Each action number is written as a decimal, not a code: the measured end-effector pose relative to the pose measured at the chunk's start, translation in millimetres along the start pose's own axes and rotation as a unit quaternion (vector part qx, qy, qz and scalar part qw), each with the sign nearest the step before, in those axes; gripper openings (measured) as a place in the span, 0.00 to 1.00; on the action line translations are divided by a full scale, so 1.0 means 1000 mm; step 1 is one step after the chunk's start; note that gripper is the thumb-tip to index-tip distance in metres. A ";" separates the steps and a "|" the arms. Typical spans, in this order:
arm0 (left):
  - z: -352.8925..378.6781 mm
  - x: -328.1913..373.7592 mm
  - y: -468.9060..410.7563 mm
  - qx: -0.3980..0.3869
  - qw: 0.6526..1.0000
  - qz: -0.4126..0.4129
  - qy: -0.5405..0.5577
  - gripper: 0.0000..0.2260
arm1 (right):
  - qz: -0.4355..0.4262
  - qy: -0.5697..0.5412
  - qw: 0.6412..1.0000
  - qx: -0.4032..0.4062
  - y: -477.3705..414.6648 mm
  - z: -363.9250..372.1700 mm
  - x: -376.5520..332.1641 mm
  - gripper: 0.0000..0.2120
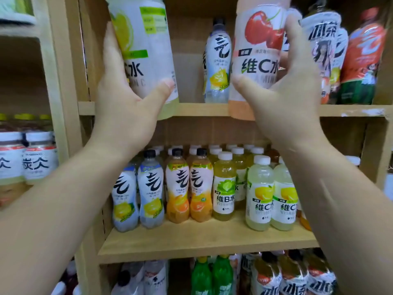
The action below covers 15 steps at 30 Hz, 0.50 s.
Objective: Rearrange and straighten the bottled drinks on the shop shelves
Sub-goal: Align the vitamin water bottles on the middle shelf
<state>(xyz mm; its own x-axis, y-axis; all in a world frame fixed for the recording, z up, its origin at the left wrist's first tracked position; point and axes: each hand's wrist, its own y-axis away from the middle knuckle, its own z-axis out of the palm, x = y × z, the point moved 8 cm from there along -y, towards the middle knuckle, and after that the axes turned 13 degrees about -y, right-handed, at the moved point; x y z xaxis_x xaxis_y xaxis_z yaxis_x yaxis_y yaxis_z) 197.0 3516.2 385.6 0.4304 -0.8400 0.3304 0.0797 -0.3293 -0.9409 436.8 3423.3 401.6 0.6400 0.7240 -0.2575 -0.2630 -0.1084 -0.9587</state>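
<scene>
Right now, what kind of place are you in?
Most likely a shop's drinks section: wooden shelves hold rows of matching bottles, labels facing out. The left hand grips a lemon bottle, the right hand a cherry bottle.

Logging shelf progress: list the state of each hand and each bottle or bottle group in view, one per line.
Left hand, gripping the lemon bottle.
Right hand, gripping the cherry bottle.
Lemon bottle, lifted, in front of the upper shelf edge.
Cherry bottle, lifted, in front of the same edge.
Small soda bottle, upright, further back on the upper shelf.
Middle-shelf bottles, upright, capped, in rows.
</scene>
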 end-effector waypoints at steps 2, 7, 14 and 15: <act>-0.002 0.009 0.034 -0.028 0.999 -0.001 0.027 0.40 | 0.013 -0.014 1.000 -0.007 0.031 -0.018 -0.013 0.34; 0.035 -0.008 0.123 -0.132 0.987 -0.051 0.071 0.41 | 0.098 -0.007 0.994 -0.051 0.111 -0.032 0.029 0.43; 0.113 -0.084 0.222 -0.251 0.957 -0.145 -0.023 0.44 | 0.207 0.069 0.972 -0.082 0.219 -0.022 0.127 0.49; 0.120 -0.091 0.232 -0.263 0.952 -0.156 -0.034 0.45 | 0.215 0.075 0.969 -0.091 0.229 -0.020 0.135 0.49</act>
<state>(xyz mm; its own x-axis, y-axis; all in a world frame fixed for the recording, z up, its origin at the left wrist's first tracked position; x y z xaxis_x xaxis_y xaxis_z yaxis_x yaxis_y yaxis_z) 284.3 3568.1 128.5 0.5178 -0.6420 0.5654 -0.2399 -0.7434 -0.6244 477.3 3482.4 145.0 0.6011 0.4797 -0.6392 -0.4050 -0.5067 -0.7611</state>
